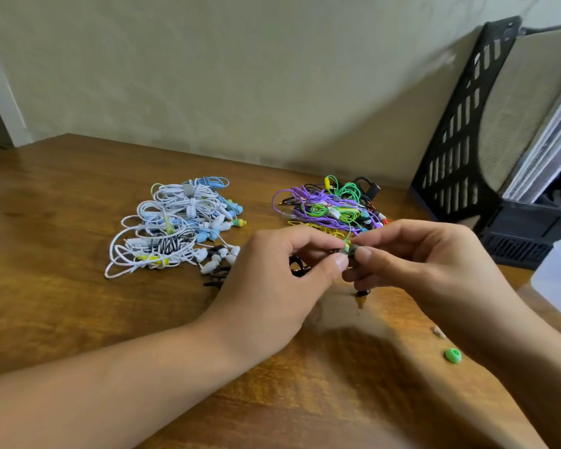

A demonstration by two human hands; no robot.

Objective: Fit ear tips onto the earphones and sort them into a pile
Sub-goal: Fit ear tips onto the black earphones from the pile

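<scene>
Two hands, the left hand [272,277] and the right hand [434,264]. Two heaps of earphones: one white-and-blue pile [175,222], one purple-and-green pile [331,205]. One loose green ear tip [452,355]. One black file rack [467,131].

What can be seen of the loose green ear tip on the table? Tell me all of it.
The green ear tip is a small, bright green, rounded piece that looks like soft rubber or silicone, with a round hole facing up and toward the camera. It lies alone on the wooden table, near the right forearm, apart from both earphone piles. No hand touches it: both hands are busy with another earpiece further up. A tiny pale scrap lies just above it, not touching.
</scene>
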